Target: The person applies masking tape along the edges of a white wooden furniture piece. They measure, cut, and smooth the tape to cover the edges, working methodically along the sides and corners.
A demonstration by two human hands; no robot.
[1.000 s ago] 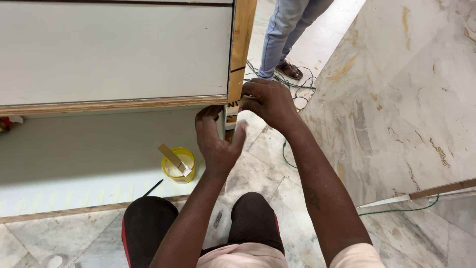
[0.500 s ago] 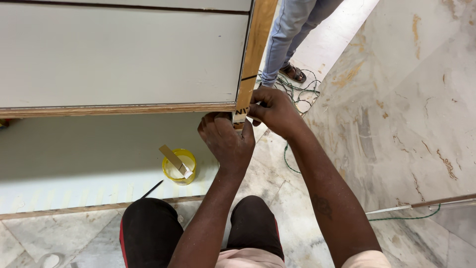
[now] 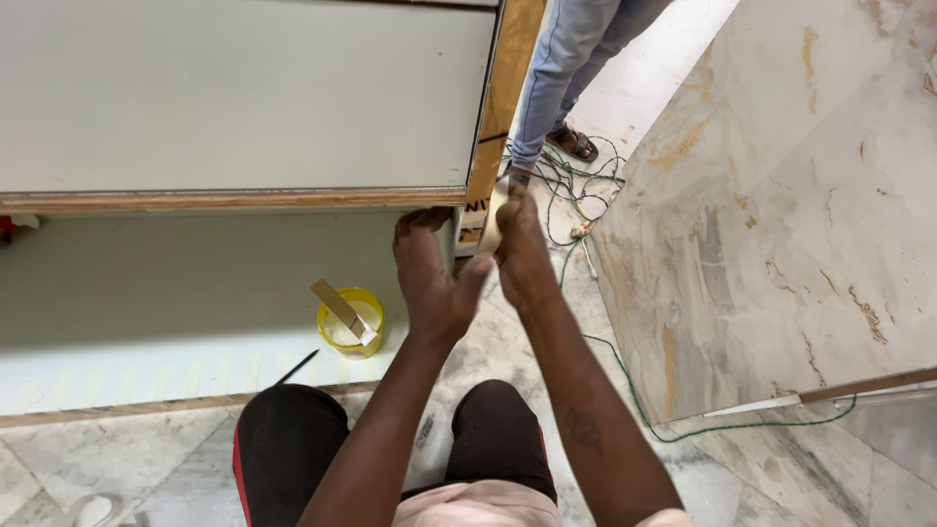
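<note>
A white laminated panel [image 3: 244, 98] with a plywood edge [image 3: 503, 98] stands in front of me. My left hand [image 3: 432, 278] lies flat against its lower right corner, fingertips on the bottom edge. Just right of it, my right hand [image 3: 524, 256] pinches a pale thin edge strip [image 3: 493, 217] that runs up along the panel's side edge. The thumbs of both hands nearly touch. My knees in black trousers are below.
A yellow tub [image 3: 349, 324] with a flat spreader stands on a lower white board [image 3: 146, 322]; a thin black stick [image 3: 294, 368] lies near it. Another person's legs [image 3: 561, 78] stand behind the panel among loose cables [image 3: 576, 190]. A marble slab [image 3: 781, 195] leans at right.
My right hand has left the top of the corner and now holds the strip along the side edge. My left hand has slid up against the corner.
</note>
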